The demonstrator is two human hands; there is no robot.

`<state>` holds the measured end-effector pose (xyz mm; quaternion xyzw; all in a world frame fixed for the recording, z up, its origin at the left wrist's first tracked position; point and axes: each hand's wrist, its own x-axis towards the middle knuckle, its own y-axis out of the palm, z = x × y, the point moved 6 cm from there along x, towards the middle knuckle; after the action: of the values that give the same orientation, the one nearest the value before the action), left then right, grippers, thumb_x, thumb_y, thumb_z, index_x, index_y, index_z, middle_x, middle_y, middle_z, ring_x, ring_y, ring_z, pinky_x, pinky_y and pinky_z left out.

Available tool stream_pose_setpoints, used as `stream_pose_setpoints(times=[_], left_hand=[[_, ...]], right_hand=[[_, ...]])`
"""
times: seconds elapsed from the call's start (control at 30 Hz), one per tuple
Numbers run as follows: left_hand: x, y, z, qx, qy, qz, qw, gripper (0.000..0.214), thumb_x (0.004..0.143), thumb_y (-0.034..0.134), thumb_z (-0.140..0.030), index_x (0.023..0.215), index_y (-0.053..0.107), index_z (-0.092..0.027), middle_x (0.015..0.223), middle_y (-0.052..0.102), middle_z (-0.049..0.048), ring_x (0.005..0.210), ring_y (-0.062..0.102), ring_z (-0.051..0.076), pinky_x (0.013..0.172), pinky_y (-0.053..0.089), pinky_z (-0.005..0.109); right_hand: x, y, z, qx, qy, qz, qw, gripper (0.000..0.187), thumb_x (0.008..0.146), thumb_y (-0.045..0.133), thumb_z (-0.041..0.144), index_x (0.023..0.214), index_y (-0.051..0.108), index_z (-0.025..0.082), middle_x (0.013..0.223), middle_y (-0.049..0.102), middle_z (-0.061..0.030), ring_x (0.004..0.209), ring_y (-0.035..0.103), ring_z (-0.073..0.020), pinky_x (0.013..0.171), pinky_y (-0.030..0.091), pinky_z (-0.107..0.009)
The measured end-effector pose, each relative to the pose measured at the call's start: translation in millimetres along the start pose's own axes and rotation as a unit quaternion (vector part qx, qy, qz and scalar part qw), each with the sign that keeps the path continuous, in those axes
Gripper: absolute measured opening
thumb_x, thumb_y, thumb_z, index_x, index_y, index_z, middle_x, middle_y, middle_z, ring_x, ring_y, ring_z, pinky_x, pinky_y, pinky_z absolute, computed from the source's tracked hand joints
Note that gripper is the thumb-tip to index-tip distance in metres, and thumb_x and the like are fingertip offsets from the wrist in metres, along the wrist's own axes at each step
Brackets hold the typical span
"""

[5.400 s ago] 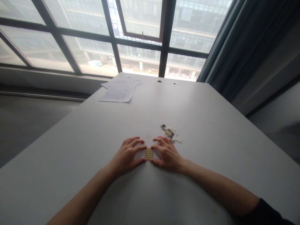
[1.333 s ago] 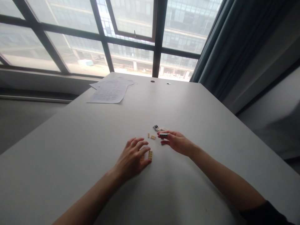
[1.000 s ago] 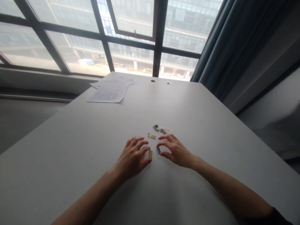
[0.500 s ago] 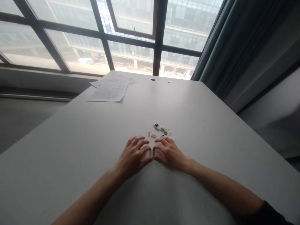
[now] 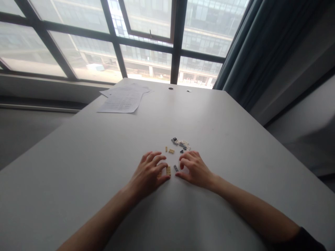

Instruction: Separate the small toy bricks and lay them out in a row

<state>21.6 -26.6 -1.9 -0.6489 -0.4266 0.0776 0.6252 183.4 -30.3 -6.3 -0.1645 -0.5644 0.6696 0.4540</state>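
Note:
My left hand (image 5: 150, 170) rests on the white table with thumb and index finger closed around the ends of a tan toy brick (image 5: 168, 170). Under that palm, another tan piece (image 5: 159, 174) shows in part. A small grey toy brick (image 5: 176, 168) lies slanted just right of the tan one, with a gap between them. My right hand (image 5: 195, 169) is beside the grey brick, thumb and fingers apart; the thumb tip is close to its lower end, and whether they touch is unclear.
Beyond my hands are two small tan bricks (image 5: 171, 151) and a loose pile of white, grey and black bricks (image 5: 183, 143). Printed papers (image 5: 121, 101) lie at the table's far left. Two small round items (image 5: 171, 88) sit near the far edge, before the window.
My right hand has drawn back to the right, and its fingers have spread. The grey brick has come away from the tan brick and turned aslant. My left hand has stayed in place.

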Motion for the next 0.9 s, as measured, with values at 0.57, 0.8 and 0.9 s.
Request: stream_pose_setpoints(times=[0.57,0.8,0.9], left_hand=[[-1,3.2,2,-0.002,-0.004,0.004,1.000,0.026,0.075,0.070,-0.041,0.096,0.067,-0.024,0.115,0.064,0.0073,0.118,0.049,0.029,0.104,0.031,0.052],[0,4.7,3,0.001,-0.009,0.016,1.000,0.024,0.078,0.068,-0.041,0.096,0.066,-0.025,0.116,0.063,0.0052,0.120,0.047,0.029,0.104,0.030,0.051],[0,4.1,2,0.000,-0.006,0.016,1.000,0.023,0.079,0.067,-0.041,0.096,0.066,-0.025,0.115,0.063,0.0056,0.119,0.047,0.029,0.104,0.029,0.050]], right_hand=[[10,18,1,0.035,-0.011,0.017,0.999,0.035,0.070,0.074,0.053,0.081,0.064,0.022,0.116,0.060,-0.0055,0.117,0.046,-0.0246,0.102,0.027,-0.044],[7,14,2,0.067,-0.031,0.018,0.997,0.023,0.075,0.073,0.044,0.080,0.065,0.023,0.115,0.061,-0.0028,0.116,0.047,-0.0224,0.102,0.026,-0.041],[7,15,-3,0.075,-0.021,0.013,0.997,0.025,0.072,0.076,0.044,0.082,0.064,0.023,0.113,0.061,-0.0026,0.114,0.048,-0.0220,0.101,0.027,-0.041]])
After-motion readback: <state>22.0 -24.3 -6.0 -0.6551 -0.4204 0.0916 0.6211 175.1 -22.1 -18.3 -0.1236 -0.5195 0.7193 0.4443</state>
